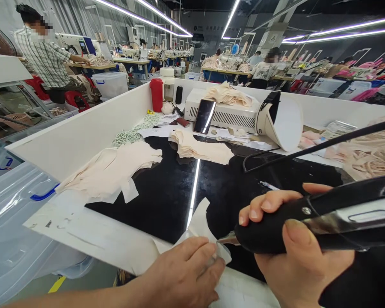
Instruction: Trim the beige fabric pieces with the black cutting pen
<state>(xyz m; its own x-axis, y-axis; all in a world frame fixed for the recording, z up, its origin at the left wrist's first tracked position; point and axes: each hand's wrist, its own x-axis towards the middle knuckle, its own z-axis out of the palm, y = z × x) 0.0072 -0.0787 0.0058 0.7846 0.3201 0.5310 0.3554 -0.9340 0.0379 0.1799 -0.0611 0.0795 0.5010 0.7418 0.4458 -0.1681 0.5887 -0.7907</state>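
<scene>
My left hand (192,267), closed, pinches a pale fabric piece (200,218) near the front edge of the black work surface (160,188). My right hand (295,256) is wrapped around a thick black hand tool (259,231) with a cord. The tool's thin metal tip (228,239) points left and meets or nearly meets the fabric beside my left fingertips; the exact contact is hidden. A spread stack of cream fabric pieces (115,167) lies at the left of the surface. Another neat stack of cut pieces (200,147) lies farther back in the middle.
A vented white box (224,112) stands at the back, with a phone (204,116) leaning on it and a white lamp-like cone (285,124) beside it. A black cord (321,145) crosses at right. A red bottle (156,95) stands back left. Co-workers sit at sewing machines beyond.
</scene>
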